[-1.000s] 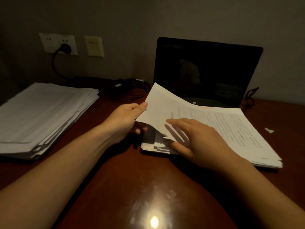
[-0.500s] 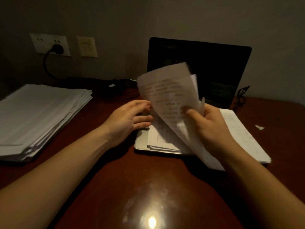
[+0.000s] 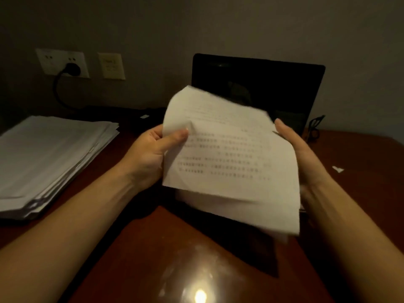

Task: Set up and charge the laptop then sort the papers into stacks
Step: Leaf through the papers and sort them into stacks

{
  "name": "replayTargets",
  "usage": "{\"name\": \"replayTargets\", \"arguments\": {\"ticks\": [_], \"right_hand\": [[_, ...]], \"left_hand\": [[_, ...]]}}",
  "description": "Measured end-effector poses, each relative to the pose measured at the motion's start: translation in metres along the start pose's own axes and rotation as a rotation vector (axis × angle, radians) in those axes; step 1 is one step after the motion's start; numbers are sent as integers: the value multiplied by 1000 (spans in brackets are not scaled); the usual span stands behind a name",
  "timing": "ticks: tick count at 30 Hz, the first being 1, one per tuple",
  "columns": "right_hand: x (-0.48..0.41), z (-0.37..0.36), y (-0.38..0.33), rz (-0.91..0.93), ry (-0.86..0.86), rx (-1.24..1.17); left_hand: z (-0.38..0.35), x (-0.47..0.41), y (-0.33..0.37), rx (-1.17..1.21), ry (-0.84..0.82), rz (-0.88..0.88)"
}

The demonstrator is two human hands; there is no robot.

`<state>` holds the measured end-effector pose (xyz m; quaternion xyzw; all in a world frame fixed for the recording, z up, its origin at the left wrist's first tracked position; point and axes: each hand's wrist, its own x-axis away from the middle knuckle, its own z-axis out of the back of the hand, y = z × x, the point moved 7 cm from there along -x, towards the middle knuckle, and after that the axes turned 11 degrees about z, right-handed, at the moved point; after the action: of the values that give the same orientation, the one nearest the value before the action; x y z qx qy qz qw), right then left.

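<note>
- above the desk [image 3: 142, 259], in front of the open laptop [image 3: 258, 84], a printed sheet [image 3: 229, 154] hangs in the air, bowed and tilted toward the camera (its text is too blurred to read).
- the left hand [image 3: 150, 154] pinches the sheet's left edge: the thumb presses on the front, the other fingers are hidden behind.
- the right hand [image 3: 299, 149] lies along the sheet's right edge; the paper covers most of its fingers, so i cannot tell whether they clamp it or only prop it.
- more white paper [image 3: 240, 213] shows just below the sheet's lower edge, blurred.
- a thick stack of papers [image 3: 50, 158] lies on the desk to the left, well apart from both hands.
- the laptop's screen is dark.
- on the wall behind, a black plug [image 3: 71, 68] sits in a socket [image 3: 50, 62], and its cable [image 3: 58, 95] runs down toward the desk.
- a small white scrap [image 3: 337, 169] lies on the desk to the right.
</note>
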<state>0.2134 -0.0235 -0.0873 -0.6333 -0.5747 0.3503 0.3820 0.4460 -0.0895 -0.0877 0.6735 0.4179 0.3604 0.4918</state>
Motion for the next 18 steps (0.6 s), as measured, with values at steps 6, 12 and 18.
{"name": "replayTargets", "arguments": {"ticks": [6, 12, 18], "right_hand": [[-9, 21, -2, 168, 128, 656], [-17, 25, 5, 209, 40, 749], [-19, 12, -7, 320, -60, 485]], "left_hand": [[11, -3, -15, -472, 59, 166], [6, -1, -22, -483, -47, 313], [9, 1, 2, -331, -39, 142]]}}
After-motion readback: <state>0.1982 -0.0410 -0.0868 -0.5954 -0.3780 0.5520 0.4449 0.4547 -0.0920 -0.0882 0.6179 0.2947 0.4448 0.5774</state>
